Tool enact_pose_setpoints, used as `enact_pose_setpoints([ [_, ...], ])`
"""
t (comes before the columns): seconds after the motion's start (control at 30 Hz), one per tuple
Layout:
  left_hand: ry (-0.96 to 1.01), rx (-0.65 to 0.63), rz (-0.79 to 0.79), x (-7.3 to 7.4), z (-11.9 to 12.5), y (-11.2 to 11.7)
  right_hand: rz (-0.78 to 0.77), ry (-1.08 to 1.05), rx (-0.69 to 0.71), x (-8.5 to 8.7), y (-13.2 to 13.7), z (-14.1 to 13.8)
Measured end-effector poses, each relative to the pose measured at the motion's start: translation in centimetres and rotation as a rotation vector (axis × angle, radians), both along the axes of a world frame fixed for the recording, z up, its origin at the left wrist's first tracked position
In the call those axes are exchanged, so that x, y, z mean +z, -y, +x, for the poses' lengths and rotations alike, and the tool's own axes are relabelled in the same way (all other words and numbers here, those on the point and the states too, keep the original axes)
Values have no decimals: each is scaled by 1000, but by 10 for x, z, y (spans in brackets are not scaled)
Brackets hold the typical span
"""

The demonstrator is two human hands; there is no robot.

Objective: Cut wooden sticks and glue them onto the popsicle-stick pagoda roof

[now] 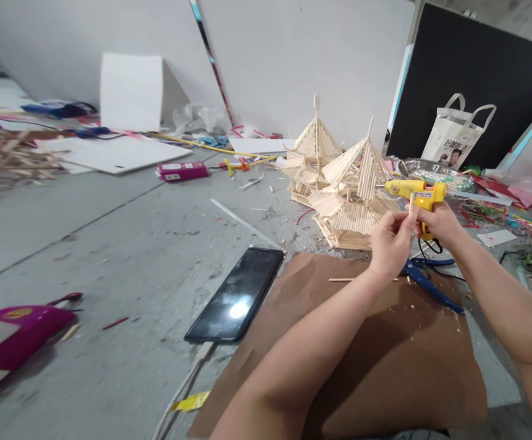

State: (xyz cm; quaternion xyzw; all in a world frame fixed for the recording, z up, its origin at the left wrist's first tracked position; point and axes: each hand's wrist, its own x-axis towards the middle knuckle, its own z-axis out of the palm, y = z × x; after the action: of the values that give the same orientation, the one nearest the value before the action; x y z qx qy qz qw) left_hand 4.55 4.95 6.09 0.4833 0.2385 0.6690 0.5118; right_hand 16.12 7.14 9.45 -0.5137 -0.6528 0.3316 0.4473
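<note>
My right hand (pixel 444 221) is wrapped round the handle of a yellow hot glue gun (pixel 406 187), its nozzle pointing left. My left hand (pixel 391 241) pinches a short wooden stick (pixel 411 203) upright, just in front of the gun. Behind the hands stands a small pavilion model (pixel 353 211) built of thin sticks, with a pointed roof. A second stick pavilion (pixel 314 146) is farther back. Under my forearms lies a brown sheet (pixel 403 354), and on it are a loose stick (pixel 342 280) and blue-handled pliers (pixel 431 287).
A phone (pixel 238 296) on a cable lies left of the sheet, near a clear glue stick (pixel 243 223). Purple tools lie at the lower left (pixel 22 342) and farther back (pixel 182 171). Scraps and a tote bag (pixel 452 137) are at the right.
</note>
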Motion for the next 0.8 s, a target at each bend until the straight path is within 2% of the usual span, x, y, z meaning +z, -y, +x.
enact_pose_setpoints([
  [0.27,-12,10,0,-1,-1,-1,-11,12,-9,2,3,-2],
  [0.8,-3,4,7,0,0,-1,-69,-47,-5,-4,4,1],
])
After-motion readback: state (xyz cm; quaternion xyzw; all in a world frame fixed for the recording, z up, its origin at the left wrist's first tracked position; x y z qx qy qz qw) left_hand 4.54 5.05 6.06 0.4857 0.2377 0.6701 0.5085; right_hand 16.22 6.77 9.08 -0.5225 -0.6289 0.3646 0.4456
